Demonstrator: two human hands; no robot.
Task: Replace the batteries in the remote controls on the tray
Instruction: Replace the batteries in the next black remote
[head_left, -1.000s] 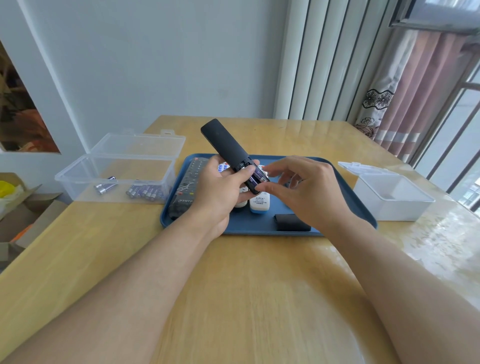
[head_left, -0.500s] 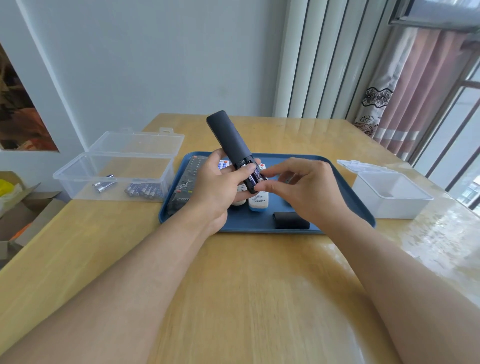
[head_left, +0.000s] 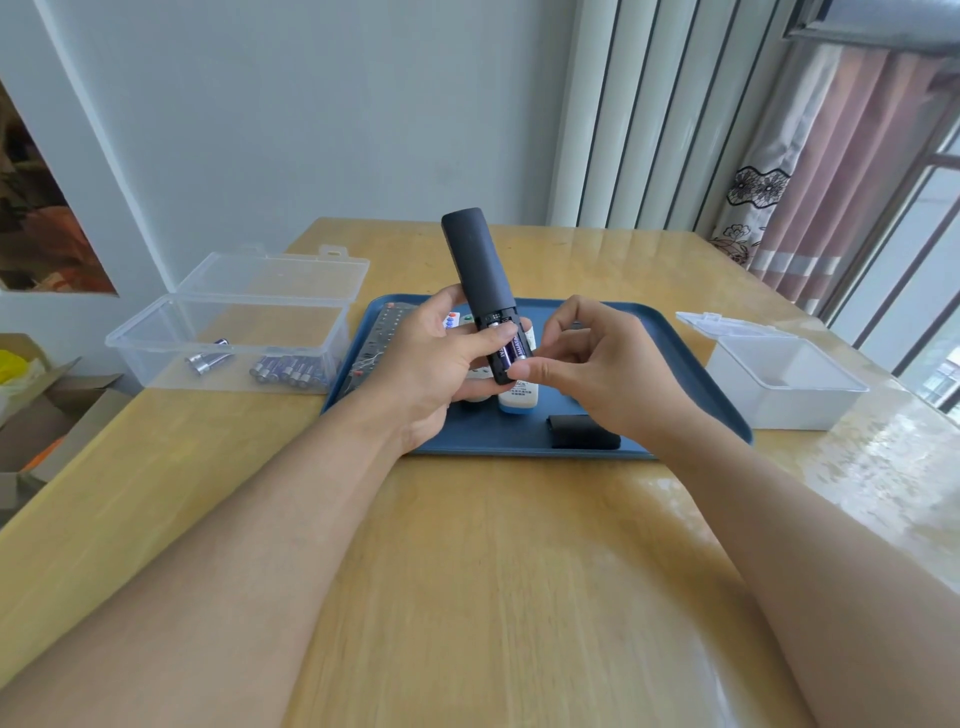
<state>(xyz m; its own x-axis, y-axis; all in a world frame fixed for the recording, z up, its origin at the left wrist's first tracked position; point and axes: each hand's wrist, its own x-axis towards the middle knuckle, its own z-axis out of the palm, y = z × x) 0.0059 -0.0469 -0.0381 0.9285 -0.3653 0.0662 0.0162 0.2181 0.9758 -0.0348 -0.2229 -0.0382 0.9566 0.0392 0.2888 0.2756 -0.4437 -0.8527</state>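
- The left hand (head_left: 421, 364) grips the black remote (head_left: 480, 280) above the blue tray (head_left: 691, 353), its top leaning toward 11 o'clock.
- Two purple batteries (head_left: 511, 348) sit in its open compartment.
- The right hand (head_left: 597, 369), fingers curled, presses its thumb on the remote's lower end.
- The black cover (head_left: 584, 431) lies on the tray at 5 o'clock.

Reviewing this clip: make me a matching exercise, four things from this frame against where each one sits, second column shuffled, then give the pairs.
1. black remote
2. spare batteries
3. black battery cover
4. white box

A. on the blue tray's near edge
B. on the table right of the tray
C. in the clear box left of the tray
D. held in the left hand

Pairs: 1-D, 2-C, 3-A, 4-B
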